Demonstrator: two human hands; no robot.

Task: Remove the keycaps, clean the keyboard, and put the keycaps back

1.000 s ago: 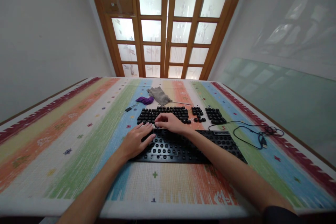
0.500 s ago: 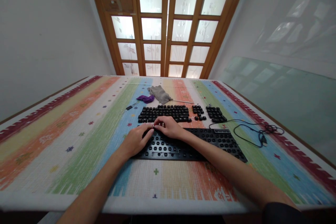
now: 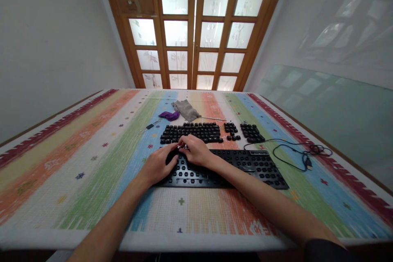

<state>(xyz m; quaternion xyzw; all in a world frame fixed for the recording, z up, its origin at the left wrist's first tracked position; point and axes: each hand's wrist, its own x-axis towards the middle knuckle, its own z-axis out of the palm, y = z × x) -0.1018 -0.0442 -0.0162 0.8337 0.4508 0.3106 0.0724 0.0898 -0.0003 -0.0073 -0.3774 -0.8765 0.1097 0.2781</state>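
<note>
A black keyboard base (image 3: 245, 166) with its keycaps off lies in front of me on the striped cloth. The removed black keycaps (image 3: 196, 131) are laid out in rows just behind it. My right hand (image 3: 195, 151) is curled over the base's upper left part, its fingertips pinched on a small keycap. My left hand (image 3: 158, 166) lies on the left end of the base with its fingers stretched out. Its fingertips reach up to those of the right hand.
The keyboard's black cable (image 3: 294, 153) loops off to the right. A purple cloth (image 3: 168, 115), a grey cloth (image 3: 186, 109) and a small black tool (image 3: 150, 126) lie behind the keycaps. The table (image 3: 76, 159) runs back to wooden glazed doors (image 3: 196, 28).
My right hand has drawn back from the keycap rows to the upper left of the keyboard base. The left hand has shifted slightly up to meet it.
</note>
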